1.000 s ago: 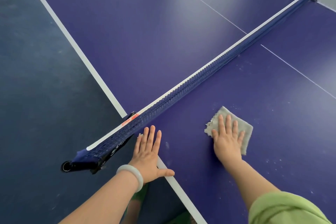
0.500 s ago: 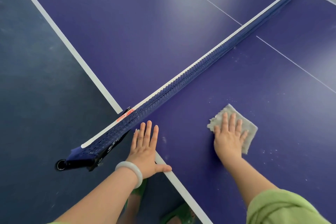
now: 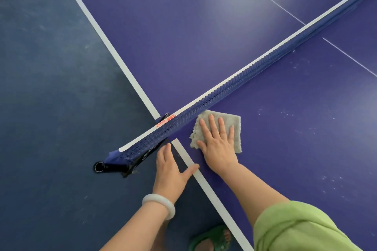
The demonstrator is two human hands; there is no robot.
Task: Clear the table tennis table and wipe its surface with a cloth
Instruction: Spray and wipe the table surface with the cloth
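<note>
My right hand [image 3: 219,144] lies flat on the grey cloth [image 3: 233,121], fingers straight and slightly spread, pressing it down on the purple surface [image 3: 285,138]. The cloth is folded to a rough square. Its far corner shows beyond my fingertips, just beside the foot of the net [image 3: 244,81], and its frayed edge sticks out past my thumb side. I cannot tell whether the cloth touches the mesh.

My left hand [image 3: 171,171] is open too and holds nothing. Its fingers are straight and together, pointing at the near end of the net, and they lie off the side of the surface, over the floor [image 3: 51,87]. The thumb is spread wide to the right, with its tip on the white edge stripe [image 3: 214,195], just short of my right wrist. Left of those fingers the black net post [image 3: 114,166] juts out over the floor. A pale bangle [image 3: 159,205] sits on that wrist.

To the right of my right hand and beyond it, the surface carries scattered white specks [image 3: 330,179]. The thin centre line [image 3: 346,55] runs well off to the far right. A light green sleeve [image 3: 295,228] covers my right upper arm, and between my forearms — down on the floor — a green sandal [image 3: 212,238] shows.
</note>
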